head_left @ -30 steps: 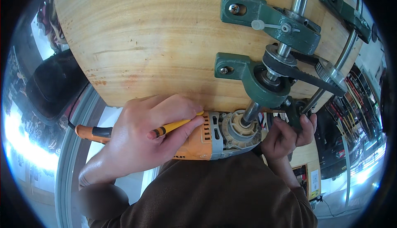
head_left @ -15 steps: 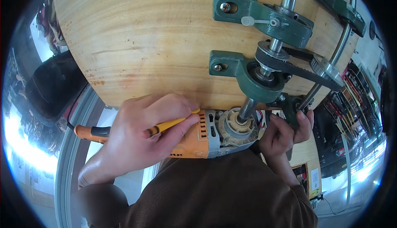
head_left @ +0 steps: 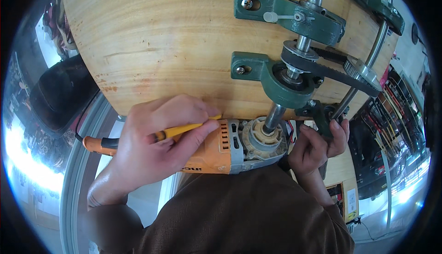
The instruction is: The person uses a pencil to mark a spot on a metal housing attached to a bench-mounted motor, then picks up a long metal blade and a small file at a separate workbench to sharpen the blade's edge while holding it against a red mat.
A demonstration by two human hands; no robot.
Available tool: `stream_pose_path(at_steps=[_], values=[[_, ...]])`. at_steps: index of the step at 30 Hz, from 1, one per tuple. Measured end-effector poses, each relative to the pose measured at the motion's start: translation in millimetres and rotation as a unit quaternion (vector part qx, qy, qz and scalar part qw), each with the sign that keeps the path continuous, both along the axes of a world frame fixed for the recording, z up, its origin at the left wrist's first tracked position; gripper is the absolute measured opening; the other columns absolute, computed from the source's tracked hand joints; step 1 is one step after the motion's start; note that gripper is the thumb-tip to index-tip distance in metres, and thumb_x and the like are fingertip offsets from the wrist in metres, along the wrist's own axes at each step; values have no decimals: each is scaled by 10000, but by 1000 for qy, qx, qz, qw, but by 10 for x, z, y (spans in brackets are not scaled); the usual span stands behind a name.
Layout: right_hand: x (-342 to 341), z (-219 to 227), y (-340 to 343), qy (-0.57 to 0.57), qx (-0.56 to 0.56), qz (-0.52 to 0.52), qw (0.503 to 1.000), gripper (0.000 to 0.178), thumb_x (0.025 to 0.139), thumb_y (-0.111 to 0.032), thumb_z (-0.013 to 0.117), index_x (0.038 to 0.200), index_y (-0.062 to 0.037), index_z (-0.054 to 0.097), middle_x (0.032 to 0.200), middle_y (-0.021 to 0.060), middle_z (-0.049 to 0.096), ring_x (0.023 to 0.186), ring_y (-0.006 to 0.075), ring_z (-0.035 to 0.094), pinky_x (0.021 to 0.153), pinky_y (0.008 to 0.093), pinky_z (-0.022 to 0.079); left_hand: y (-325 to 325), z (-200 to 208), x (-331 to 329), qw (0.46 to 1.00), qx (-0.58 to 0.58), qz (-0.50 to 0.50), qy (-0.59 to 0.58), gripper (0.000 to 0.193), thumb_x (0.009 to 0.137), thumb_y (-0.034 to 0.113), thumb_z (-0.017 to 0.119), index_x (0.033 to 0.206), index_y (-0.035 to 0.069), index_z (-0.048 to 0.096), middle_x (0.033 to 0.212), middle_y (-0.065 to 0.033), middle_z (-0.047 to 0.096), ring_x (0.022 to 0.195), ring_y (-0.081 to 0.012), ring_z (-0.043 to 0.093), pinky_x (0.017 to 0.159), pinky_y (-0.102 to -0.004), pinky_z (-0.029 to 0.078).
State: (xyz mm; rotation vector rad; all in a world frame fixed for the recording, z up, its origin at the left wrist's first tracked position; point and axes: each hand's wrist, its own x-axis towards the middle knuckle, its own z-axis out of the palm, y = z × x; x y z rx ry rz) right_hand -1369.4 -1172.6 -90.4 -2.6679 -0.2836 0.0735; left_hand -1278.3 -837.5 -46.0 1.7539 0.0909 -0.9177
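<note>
With my left hand [head_left: 147, 151] I'm pinching a pencil [head_left: 186, 128], marking seemingly unfinished; my right hand [head_left: 320, 150] is resting curled by a bearing bracket [head_left: 323, 126], grip unclear; the belt [head_left: 338, 76] is already sitting fitted.

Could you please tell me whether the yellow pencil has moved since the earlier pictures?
Yes, the back end of the yellow pencil has shifted left against the wooden board.
</note>
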Motion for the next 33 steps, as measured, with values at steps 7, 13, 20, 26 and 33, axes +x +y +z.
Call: stream_pose_path(at_steps=[7, 13, 20, 26, 33], values=[[74, 32, 25, -10, 19, 22, 1000, 288, 868, 77, 703, 1060, -134, 743, 1495, 160, 471, 1476, 411, 384, 1235, 593, 319, 138, 104, 239, 972, -61, 216, -63, 120, 1059, 121, 675, 1071, 31, 595, 943, -124, 731, 890, -201, 758, 736, -286, 597], [38, -28, 124, -12, 87, -22, 996, 324, 858, 40, 681, 1097, -156, 776, 1428, 92, 538, 1451, 388, 430, 1232, 559, 298, 5, 678, -19, 973, 13, 229, -35, 233, 1088, 236, 646, 1181, 25, 615, 843, -18, 634, 663, -83, 605, 545, -202, 416], [122, 386, 299, -94, 61, -37, 993, 301, 913, -79, 672, 1212, -105, 705, 1353, 105, 600, 1435, 404, 462, 1241, 621, 247, -756, 914, -706, 936, 151, -62, -311, 635, 943, 144, 795, 1509, -10, 552, 910, -134, 733, 757, -264, 714, 707, -378, 571], [-521, 1004, 139, 208, 487, -122, 839, 343, 1180, -196, 392, 1169, 20, 658, 1092, 62, 674, 1012, 114, 597, 941, 295, 487, -1295, 682, -1247, 863, 99, -168, -467, 504, 911, 155, 773, 1351, -15, 593, 911, -131, 728, 820, -307, 733, 727, -418, 581], [-295, 1204, -715, 141, 477, -236, 835, 378, 1163, -338, 473, 958, -48, 601, 844, 62, 631, 772, 151, 629, 747, 313, 505, -1745, 830, -1517, 860, 47, -77, -502, 400, 965, 230, 756, 1304, 49, 643, 946, -131, 737, 867, -321, 735, 766, -446, 589]])
